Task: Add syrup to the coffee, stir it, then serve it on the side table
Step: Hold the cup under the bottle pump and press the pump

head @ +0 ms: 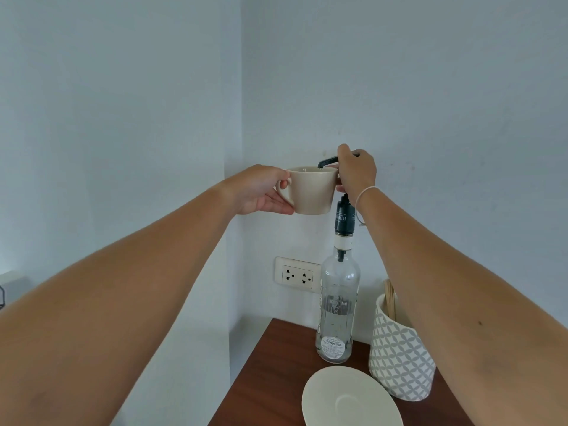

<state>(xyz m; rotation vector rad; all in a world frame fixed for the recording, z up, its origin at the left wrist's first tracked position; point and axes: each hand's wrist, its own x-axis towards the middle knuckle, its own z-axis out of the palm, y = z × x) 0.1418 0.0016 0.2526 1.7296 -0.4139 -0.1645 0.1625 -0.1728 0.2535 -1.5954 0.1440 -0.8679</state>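
Flanking the syrup bottle: saucer, patterned holder, wall socket.

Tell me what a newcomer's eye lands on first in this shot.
First, the beige cup held up in mid-air by the left hand, its rim right under the black spout of the pump that the right hand grips. Below stands the tall clear syrup bottle on the brown table, with a bare white saucer in front and a patterned holder of wooden sticks beside it.
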